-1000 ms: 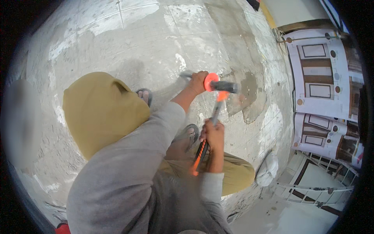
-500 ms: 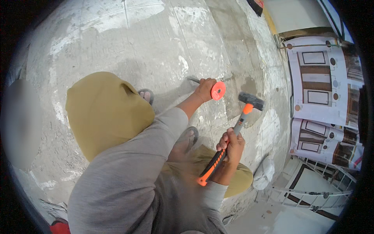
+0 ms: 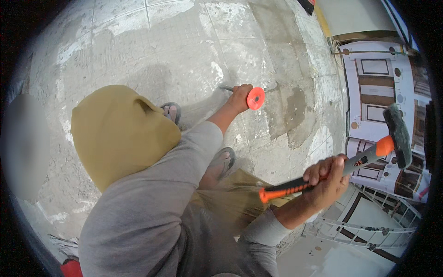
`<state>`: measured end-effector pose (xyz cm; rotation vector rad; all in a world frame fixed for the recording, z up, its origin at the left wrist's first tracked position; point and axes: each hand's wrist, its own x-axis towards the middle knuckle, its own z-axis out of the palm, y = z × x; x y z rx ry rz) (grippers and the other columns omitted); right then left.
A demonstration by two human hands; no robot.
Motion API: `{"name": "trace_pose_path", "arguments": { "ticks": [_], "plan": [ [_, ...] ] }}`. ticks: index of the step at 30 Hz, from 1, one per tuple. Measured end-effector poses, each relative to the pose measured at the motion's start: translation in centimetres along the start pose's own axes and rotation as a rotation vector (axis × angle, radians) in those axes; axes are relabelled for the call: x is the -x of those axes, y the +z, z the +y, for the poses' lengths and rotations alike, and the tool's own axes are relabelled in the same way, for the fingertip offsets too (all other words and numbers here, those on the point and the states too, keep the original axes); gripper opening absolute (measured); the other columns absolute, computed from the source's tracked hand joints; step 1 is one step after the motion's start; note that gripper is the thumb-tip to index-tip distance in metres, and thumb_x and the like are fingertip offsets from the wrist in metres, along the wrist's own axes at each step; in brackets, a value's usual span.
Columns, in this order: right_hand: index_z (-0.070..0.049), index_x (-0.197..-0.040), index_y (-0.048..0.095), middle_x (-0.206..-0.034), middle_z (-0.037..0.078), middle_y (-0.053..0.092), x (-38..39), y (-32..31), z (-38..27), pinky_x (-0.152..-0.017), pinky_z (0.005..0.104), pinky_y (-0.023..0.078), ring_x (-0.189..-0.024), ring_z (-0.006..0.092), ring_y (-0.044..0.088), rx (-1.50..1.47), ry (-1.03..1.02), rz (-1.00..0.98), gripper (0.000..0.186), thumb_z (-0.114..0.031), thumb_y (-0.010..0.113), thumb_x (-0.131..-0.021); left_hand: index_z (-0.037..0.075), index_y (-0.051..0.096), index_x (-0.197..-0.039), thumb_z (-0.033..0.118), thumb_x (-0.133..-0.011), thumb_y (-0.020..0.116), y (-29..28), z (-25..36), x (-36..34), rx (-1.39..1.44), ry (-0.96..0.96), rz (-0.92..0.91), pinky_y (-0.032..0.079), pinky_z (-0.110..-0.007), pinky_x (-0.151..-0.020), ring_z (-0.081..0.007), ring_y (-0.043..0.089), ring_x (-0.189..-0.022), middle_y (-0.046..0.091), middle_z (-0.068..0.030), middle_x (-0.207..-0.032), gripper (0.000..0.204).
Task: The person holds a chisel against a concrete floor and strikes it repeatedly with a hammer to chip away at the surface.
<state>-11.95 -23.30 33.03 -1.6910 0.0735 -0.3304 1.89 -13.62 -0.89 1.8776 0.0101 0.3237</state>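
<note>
My left hand [image 3: 239, 98] is closed round a chisel [image 3: 226, 87] with a round red hand guard [image 3: 256, 99] at its struck end. Its dark shank slants away to the left, low over the worn grey floor; whether the tip touches is too small to tell. Raised at the right, my right hand [image 3: 326, 181] grips a club hammer [image 3: 364, 158] by its black, grey and orange handle. The dark, blocky hammer head [image 3: 398, 136] points up and right, well apart from the chisel guard.
Tiled floor [image 3: 184, 55] with scraped, patchy coating and a damp dark strip [image 3: 295, 111] spreads ahead. My sandalled feet [image 3: 224, 161] are close by. Along the right hang printed sheets [image 3: 369, 97] showing doors, with a metal ladder [image 3: 364, 233] below them.
My right hand has swung the hammer up and to the right, away from the chisel. The left hand with the chisel has shifted only slightly up and left.
</note>
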Motion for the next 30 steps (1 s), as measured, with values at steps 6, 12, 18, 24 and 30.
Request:
{"name": "trace_pose_path", "arguments": {
  "ticks": [6, 12, 18, 24, 30],
  "plan": [
    [-0.007, -0.08, 0.05, -0.057, 0.0, 0.047, 3.4, -0.4, 16.1, -0.038, 0.0255, 0.039, -0.041, 0.0095, 0.045, 0.33, 0.38, -0.207, 0.017, -0.016, 0.055, -0.093, 0.013, 0.061, -0.085, 0.024, -0.074, 0.065, 0.1, -0.9, -0.7, -0.109, 0.067, 0.023, 0.039, -0.044, -0.085, -0.0275, 0.057, -0.095, 0.061, -0.0066, -0.088, 0.016],
    [0.001, -0.088, 0.05, -0.06, 0.005, 0.049, 6.4, -0.8, 17.4, -0.035, 0.0286, 0.04, -0.039, 0.0112, 0.043, 0.14, 0.972, -0.285, 0.012, -0.01, 0.056, -0.087, 0.018, 0.064, -0.076, 0.023, -0.073, 0.065, -2.0, -1.2, 1.5, -0.457, 0.086, -0.225, 0.033, -0.045, -0.085, -0.0219, 0.055, -0.095, 0.058, -0.0017, -0.084, 0.006],
    [0.0, -0.089, 0.051, -0.061, 0.005, 0.05, 4.9, -2.0, 14.3, -0.035, 0.0289, 0.043, -0.041, 0.0115, 0.045, 0.067, 0.785, -0.211, 0.016, -0.015, 0.056, -0.089, 0.014, 0.06, -0.08, 0.025, -0.073, 0.065, 0.9, -0.2, 0.7, -0.205, 0.145, -0.014, 0.035, -0.042, -0.086, -0.0221, 0.055, -0.095, 0.056, -0.0036, -0.086, 0.014],
    [-0.004, -0.088, 0.05, -0.059, 0.002, 0.047, 2.1, -2.1, 6.9, -0.031, 0.0264, 0.037, -0.038, 0.0091, 0.043, 0.015, 0.52, -0.163, 0.017, -0.019, 0.057, -0.092, 0.012, 0.058, -0.083, 0.024, -0.075, 0.064, 1.6, 0.2, -0.5, -0.152, 0.161, -0.022, 0.039, -0.042, -0.084, -0.0237, 0.056, -0.093, 0.058, -0.0046, -0.088, 0.016],
    [-0.002, -0.099, 0.051, -0.059, 0.003, 0.047, -0.5, -2.1, 1.5, -0.031, 0.0235, 0.036, -0.036, 0.0087, 0.041, -0.12, 0.139, -0.07, 0.019, -0.019, 0.056, -0.092, 0.012, 0.058, -0.083, 0.024, -0.074, 0.066, 1.9, -0.8, -0.8, -0.106, 0.085, 0.017, 0.04, -0.044, -0.083, -0.0252, 0.057, -0.093, 0.059, -0.0058, -0.089, 0.017]
  ]
}}
